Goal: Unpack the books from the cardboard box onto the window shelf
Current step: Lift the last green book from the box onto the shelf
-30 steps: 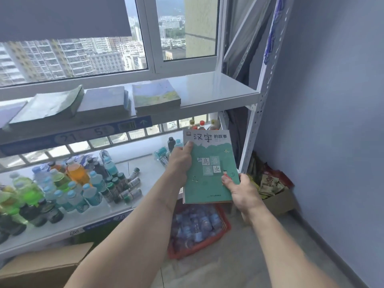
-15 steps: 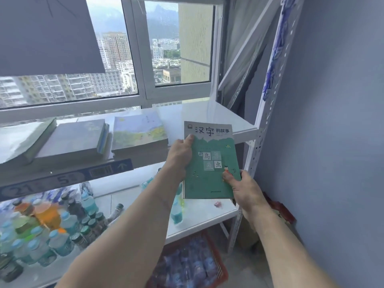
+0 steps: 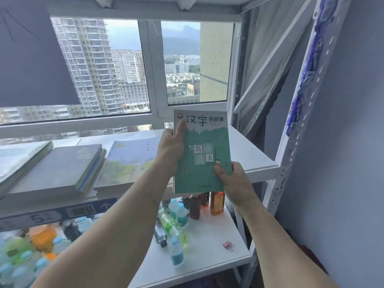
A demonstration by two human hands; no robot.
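Head view. Green book [image 3: 204,154], cover facing the camera, held upright in front of the white window shelf [image 3: 252,154]. Left hand [image 3: 171,150] clasps its left edge — thumb on the cover's upper corner at 11 o'clock; right hand [image 3: 234,179] pinches the lower corner at 5 o'clock. Three flat book stacks [image 3: 62,167] lie on the shelf at 9 o'clock. Bottles [image 3: 176,223] crowd the lower shelf [image 3: 207,260] at 6 o'clock.
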